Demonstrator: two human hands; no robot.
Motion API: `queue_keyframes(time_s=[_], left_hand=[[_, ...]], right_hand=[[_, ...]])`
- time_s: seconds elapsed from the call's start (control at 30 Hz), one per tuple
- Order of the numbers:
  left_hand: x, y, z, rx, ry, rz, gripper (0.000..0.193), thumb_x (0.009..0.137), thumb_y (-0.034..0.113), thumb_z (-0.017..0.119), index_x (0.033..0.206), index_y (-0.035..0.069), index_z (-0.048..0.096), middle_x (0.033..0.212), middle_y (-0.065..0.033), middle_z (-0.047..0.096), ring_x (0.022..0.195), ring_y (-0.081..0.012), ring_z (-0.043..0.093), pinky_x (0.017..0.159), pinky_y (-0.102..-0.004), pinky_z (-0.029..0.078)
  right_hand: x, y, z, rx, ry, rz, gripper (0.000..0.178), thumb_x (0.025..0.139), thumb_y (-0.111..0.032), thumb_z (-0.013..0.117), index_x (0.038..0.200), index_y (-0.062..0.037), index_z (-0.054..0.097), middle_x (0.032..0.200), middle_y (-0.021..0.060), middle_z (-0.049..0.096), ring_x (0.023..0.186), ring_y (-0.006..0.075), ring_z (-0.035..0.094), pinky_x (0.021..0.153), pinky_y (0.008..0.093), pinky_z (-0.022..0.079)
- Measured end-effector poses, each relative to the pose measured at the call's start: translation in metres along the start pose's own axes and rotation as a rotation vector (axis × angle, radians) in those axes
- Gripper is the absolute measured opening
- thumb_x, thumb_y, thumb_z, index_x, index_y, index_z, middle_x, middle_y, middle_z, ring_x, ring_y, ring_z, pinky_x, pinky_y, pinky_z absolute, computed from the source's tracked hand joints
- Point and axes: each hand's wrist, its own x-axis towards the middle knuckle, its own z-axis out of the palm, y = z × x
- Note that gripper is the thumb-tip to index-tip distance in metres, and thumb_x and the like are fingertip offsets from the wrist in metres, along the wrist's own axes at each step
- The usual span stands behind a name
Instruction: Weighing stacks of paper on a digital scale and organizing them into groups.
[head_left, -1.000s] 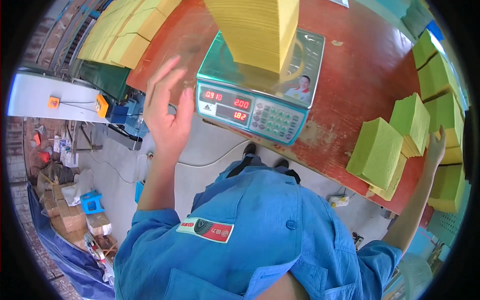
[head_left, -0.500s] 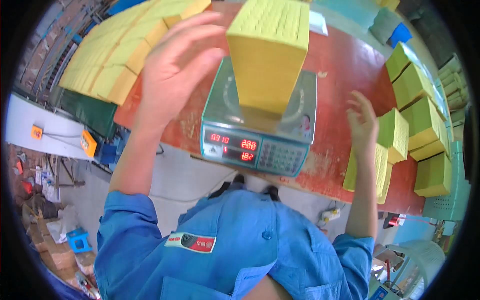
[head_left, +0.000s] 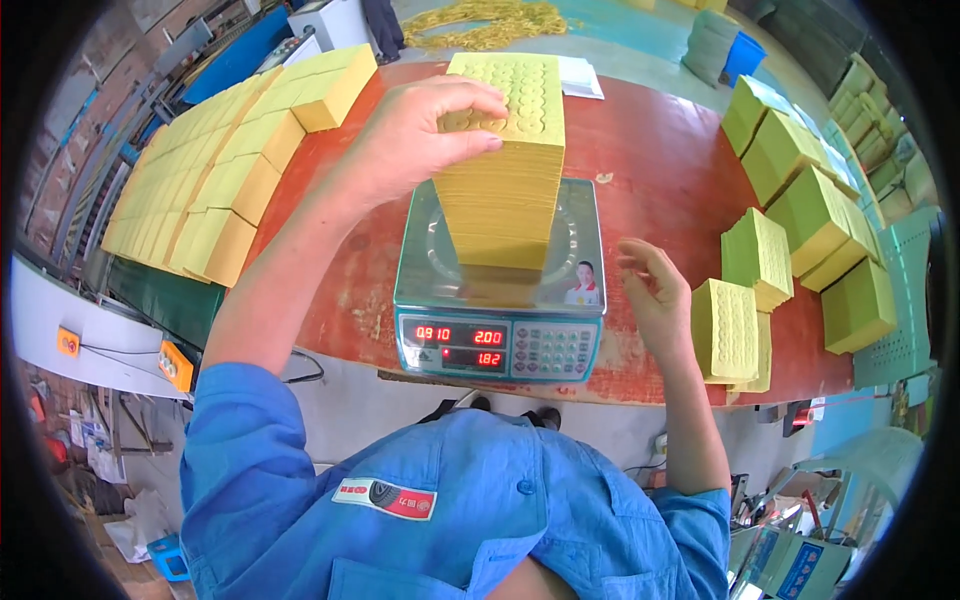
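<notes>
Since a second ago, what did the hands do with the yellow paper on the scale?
The left hand rose from beside the scale and came down on the yellow paper stack, fingers curled over its top edge. The right hand left the stacks at the right and moved in beside the scale, open and empty. The stack stayed on the scale; the other piles stayed put.

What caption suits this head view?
Left hand grips yellow sheet stack on the scale; right hand hovers open.
</notes>
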Motion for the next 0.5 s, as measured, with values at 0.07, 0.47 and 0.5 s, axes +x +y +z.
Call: queue_keyframes(time_s=[0.07, 0.47, 0.5], left_hand=[[-0.0001, 0.0018, 0.0008, 0.007, 0.011, -0.015, 0.022, 0.083, 0.007, 0.072, 0.105, 0.003, 0.07, 0.121, -0.0072, 0.067, 0.117, -0.0181, 0.058, 0.103, -0.0315, 0.042], [0.0004, 0.0045, 0.0005, -0.028, 0.033, -0.057, 0.004, 0.087, 0.005, 0.066, 0.09, 0.002, 0.066, 0.116, -0.0064, 0.068, 0.114, -0.0178, 0.06, 0.101, -0.033, 0.043], [-0.0001, 0.0039, 0.0021, -0.023, 0.035, -0.057, 0.004, 0.087, 0.005, 0.066, 0.09, 0.002, 0.066, 0.116, -0.0064, 0.068, 0.114, -0.0178, 0.06, 0.101, -0.033, 0.043]], right_hand=[[-0.0015, 0.0036, -0.0005, -0.013, 0.015, -0.009, 0.036, 0.087, 0.008, 0.054, 0.12, -0.0015, 0.063, 0.12, 0.0091, 0.064, 0.104, 0.0157, 0.063, 0.087, 0.0279, 0.05], [-0.0028, 0.0035, -0.0038, -0.024, -0.009, -0.021, 0.031, 0.086, 0.005, 0.056, 0.116, -0.0013, 0.065, 0.118, 0.0103, 0.066, 0.1, 0.0169, 0.065, 0.083, 0.0288, 0.051], [-0.0024, 0.0038, -0.0041, -0.023, -0.013, -0.02, 0.031, 0.086, 0.005, 0.056, 0.115, -0.0013, 0.065, 0.117, 0.0105, 0.066, 0.099, 0.017, 0.065, 0.083, 0.0291, 0.051]])
